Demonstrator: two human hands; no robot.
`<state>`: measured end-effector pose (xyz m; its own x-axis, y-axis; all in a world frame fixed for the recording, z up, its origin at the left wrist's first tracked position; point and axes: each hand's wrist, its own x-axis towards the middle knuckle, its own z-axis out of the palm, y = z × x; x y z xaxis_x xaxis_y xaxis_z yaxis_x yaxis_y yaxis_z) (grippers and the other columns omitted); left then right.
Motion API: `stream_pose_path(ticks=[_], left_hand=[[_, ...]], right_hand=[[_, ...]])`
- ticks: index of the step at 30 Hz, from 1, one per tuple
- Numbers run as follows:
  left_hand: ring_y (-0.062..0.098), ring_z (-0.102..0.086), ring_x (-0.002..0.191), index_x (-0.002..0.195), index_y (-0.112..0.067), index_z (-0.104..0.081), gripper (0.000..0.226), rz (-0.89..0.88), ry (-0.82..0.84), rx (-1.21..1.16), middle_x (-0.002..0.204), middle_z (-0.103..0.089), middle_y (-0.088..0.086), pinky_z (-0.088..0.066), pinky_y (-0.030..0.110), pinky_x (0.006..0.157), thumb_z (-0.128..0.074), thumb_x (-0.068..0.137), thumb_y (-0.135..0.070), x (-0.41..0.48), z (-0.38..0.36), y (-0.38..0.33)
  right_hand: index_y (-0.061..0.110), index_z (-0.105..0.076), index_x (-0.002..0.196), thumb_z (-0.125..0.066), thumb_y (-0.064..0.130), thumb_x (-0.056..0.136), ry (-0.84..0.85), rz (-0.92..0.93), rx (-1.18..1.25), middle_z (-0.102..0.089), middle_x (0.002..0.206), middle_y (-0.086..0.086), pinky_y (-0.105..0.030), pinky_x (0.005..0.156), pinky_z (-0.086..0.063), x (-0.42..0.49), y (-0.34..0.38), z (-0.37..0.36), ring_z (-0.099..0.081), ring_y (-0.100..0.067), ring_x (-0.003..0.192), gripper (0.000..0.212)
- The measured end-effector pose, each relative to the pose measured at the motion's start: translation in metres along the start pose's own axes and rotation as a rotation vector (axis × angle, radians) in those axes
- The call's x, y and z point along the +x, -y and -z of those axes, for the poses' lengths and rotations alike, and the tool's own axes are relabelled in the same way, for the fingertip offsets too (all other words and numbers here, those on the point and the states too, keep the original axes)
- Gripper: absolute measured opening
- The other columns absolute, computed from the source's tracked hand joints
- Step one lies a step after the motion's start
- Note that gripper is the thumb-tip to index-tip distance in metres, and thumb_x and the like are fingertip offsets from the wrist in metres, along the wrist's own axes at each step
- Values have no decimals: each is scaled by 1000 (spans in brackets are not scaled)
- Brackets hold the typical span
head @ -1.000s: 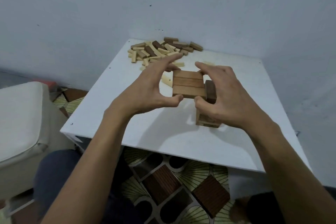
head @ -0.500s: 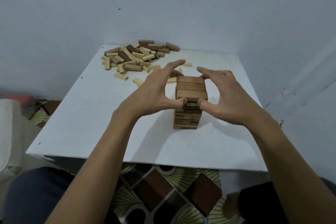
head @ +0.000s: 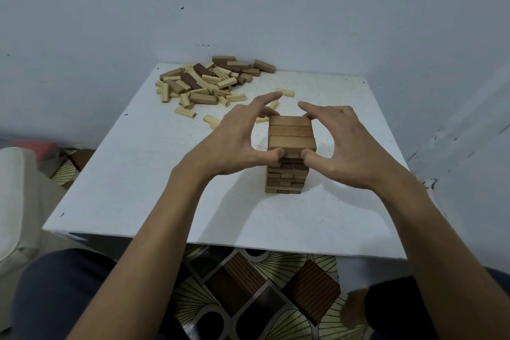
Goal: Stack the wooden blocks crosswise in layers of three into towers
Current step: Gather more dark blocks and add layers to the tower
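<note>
Wood in two shades makes up the square tower of brown wooden blocks [head: 287,174], which stands upright near the centre of the frame on the white square surface [head: 132,179]. Its layers run crosswise, each turned against the one below. The top layer of three reddish-brown blocks [head: 292,130] lies with its long sides running left to right.

The left hand [head: 237,141] reaches in from the lower left and the right hand [head: 350,146] from the lower right. Both clasp the upper part of the tower. Each thumb presses on the near face just under the top layer, and the two thumb tips are close together but apart. The fingers curl round toward the far edge, where the blocks partly hide their contact. The left index finger sticks out straight past the tower.

At the upper middle of the frame a loose pile of pale and dark wooden blocks [head: 209,83] lies against the pale blue-grey wall [head: 110,8], well apart from the tower. A few single pale blocks are scattered between the pile and the hands, and one pale block [head: 285,92] lies just beyond the fingertips.

Below the near edge of the surface is a patterned floor covering [head: 248,284] of brown squares and cream fans. Dark trouser knees [head: 55,298] fill the lower corners. A white cushioned seat [head: 13,201] sits at the left edge.
</note>
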<state>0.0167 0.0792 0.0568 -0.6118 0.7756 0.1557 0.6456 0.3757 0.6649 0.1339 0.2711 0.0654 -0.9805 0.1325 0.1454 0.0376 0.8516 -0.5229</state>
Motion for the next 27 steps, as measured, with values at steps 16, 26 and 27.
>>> stream_pose_path(ticks=[16,26,27], left_hand=[[-4,-31,142,155,-34,-26,65,117,-251,-455,155,-39,-16,-26,31,118,-42,98,-59,-9,-38,-7],[-2,-28,144,156,-26,-28,55,283,-509,-704,157,-36,-13,-22,33,123,-15,107,-47,-4,-84,-33],[-1,-29,144,156,-26,-29,57,285,-509,-707,156,-37,-13,-23,34,122,-15,106,-49,-4,-85,-33]], right_hand=[[34,-21,157,-43,66,95,-199,-148,557,-29,160,16,-12,115,-21,-14,-3,-31,-25,7,143,73],[30,-24,157,-21,62,99,-361,-258,881,-28,160,17,-3,109,-20,-10,24,-66,-25,11,142,67],[30,-24,157,-21,59,100,-349,-258,880,-27,160,17,3,102,-21,-10,24,-67,-25,12,141,64]])
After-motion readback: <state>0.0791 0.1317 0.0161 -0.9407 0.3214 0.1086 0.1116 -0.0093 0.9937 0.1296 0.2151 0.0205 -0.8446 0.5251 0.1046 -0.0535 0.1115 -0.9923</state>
